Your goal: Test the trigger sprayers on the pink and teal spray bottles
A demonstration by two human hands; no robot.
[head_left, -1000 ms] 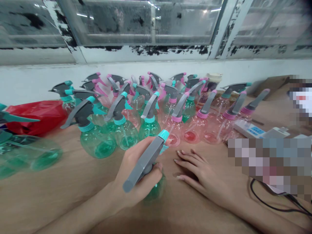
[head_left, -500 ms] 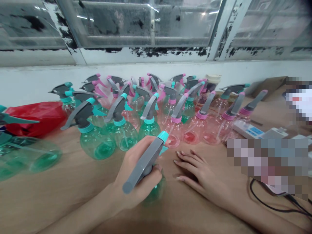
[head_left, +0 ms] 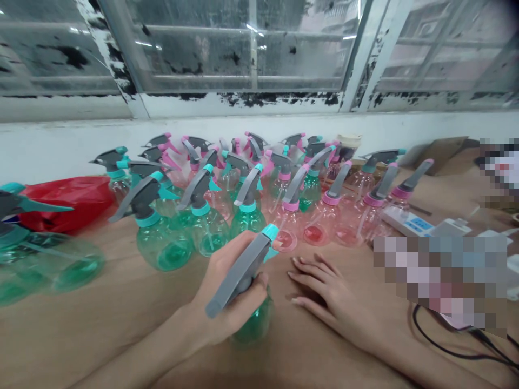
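Observation:
My left hand (head_left: 233, 292) is closed round the neck of a green spray bottle (head_left: 255, 324). Its grey trigger head with a teal nozzle shows above my fingers, while the hand covers much of the body. My right hand (head_left: 324, 286) rests palm down on the wooden table (head_left: 133, 319), fingers stretched out and apart, holding nothing. Just beyond my hands stand a green spray bottle (head_left: 248, 219) with a teal collar and a pink spray bottle (head_left: 287, 235) with a pink collar.
Several more green and pink spray bottles crowd toward the wall. At the left lie a red plastic bag (head_left: 68, 202) and a green bottle on its side (head_left: 77, 265). To the right are a white power strip (head_left: 405, 220) and a black cable (head_left: 441, 348). Windows (head_left: 243, 54) rise behind.
The view has tilted slightly upward, so the bottles and wall sit a little lower. Both hands keep nearly the same place and grip.

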